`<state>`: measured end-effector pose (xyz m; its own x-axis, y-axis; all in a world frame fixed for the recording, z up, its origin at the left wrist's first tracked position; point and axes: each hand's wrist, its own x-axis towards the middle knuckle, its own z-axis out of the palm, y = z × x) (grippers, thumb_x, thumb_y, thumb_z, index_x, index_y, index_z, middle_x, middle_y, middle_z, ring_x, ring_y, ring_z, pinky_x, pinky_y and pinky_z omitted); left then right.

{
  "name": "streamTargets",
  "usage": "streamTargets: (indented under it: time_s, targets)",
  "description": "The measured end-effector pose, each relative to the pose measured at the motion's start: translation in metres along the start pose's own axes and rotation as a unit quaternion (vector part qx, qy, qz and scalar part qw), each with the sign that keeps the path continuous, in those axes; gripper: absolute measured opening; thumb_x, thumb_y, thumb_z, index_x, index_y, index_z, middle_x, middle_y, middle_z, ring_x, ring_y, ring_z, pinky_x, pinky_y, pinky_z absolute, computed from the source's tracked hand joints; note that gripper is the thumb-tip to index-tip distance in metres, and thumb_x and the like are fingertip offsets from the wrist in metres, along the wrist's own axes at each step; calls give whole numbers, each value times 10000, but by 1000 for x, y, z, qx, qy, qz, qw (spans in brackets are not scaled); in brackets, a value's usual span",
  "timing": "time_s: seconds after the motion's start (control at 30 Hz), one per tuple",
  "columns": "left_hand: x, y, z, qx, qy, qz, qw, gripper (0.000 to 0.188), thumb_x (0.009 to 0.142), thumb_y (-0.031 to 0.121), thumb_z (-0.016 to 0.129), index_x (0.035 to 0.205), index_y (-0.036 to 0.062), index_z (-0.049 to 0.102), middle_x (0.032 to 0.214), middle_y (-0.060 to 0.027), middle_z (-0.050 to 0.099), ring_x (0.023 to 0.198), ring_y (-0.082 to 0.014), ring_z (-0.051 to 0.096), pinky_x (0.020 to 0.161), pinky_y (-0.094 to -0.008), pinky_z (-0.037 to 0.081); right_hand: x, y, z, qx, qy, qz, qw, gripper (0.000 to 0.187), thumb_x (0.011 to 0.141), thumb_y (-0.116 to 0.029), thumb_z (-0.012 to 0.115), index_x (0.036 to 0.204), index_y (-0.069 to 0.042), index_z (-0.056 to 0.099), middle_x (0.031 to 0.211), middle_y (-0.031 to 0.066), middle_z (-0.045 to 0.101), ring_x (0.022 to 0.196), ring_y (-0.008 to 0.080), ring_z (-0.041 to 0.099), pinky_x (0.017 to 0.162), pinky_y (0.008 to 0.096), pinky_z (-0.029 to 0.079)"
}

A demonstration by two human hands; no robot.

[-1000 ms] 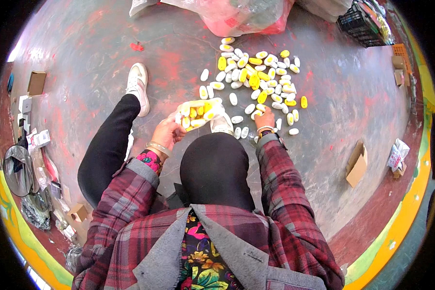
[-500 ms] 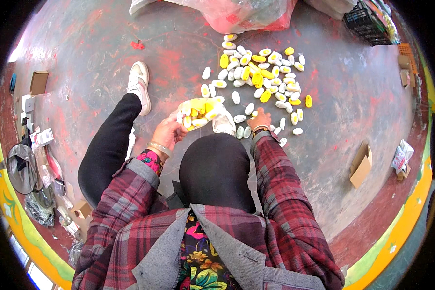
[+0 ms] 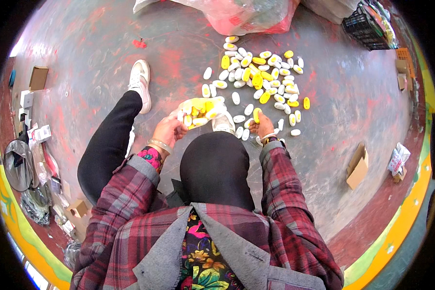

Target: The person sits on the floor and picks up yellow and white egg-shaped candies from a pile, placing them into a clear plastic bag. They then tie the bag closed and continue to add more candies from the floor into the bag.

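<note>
My left hand [image 3: 169, 130] is closed on the rim of a clear plastic bag [image 3: 216, 103], which holds several yellow and white oval pieces. The bag's mouth faces me, in front of my right shoe [image 3: 223, 124]. Off to its right, my right hand [image 3: 263, 126] grips a yellow oval piece [image 3: 256, 115] upright between thumb and fingers, just above the floor. Beyond both hands lies a loose spread of similar oval pieces [image 3: 257, 80], some all yellow, others white with a yellow spot. Several white ones lie between the bag and my right hand.
A large clear plastic sack [image 3: 256, 17] stands at the far edge, with a black crate [image 3: 365, 30] to its right. An open cardboard box [image 3: 358, 166] sits on the floor at right. My left shoe [image 3: 139, 84] is left of the bag; boxes and bags line the left wall.
My right hand has lifted slightly from among the pieces and turned, now showing a yellow oval piece in its fingers. My left hand and the bag have stayed almost in place.
</note>
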<state>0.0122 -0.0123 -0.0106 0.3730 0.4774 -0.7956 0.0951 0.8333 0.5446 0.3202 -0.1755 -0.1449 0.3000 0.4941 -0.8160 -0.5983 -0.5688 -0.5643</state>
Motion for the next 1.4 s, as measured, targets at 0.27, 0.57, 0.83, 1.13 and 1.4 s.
streamTargets:
  time_s: [0.27,0.57,0.83,1.13,1.4]
  targets:
    - [-2,4,1,-2,2,-14,1000,304,811,101,456,1104,63,525,668,-11,582,549,-91,523,525,-198,404,-30,-14,96,-178,-214,-82,957,328,877,-347,498,939,-34,576,685,26,553,562,102,524,517,206,437]
    - [-2,4,1,-2,0,-6,1000,307,766,90,477,1064,64,546,659,-4,584,539,-71,519,509,-185,398,30,24,9,-421,232,-273,833,226,756,-216,554,816,-15,641,773,149,635,661,248,625,613,327,481]
    - [1,1,0,-13,5,-9,1000,263,770,90,486,1024,60,546,646,-9,590,530,-74,527,502,-186,396,-1,24,18,-540,321,-44,777,548,678,-392,666,1120,-108,514,1056,233,521,943,383,552,801,437,460]
    - [-3,5,3,-1,10,-12,1000,234,813,108,467,1030,55,535,655,-14,583,542,-89,525,508,-197,399,20,31,40,-544,336,52,767,573,615,-370,697,1096,-122,508,1080,212,487,983,367,520,837,418,446]
    - [-3,4,2,-2,2,-6,1000,263,759,81,479,1013,59,547,657,-11,595,538,-82,532,510,-186,405,27,39,-20,-220,237,-19,946,309,682,-228,621,935,-59,566,805,113,584,687,249,585,600,347,493]
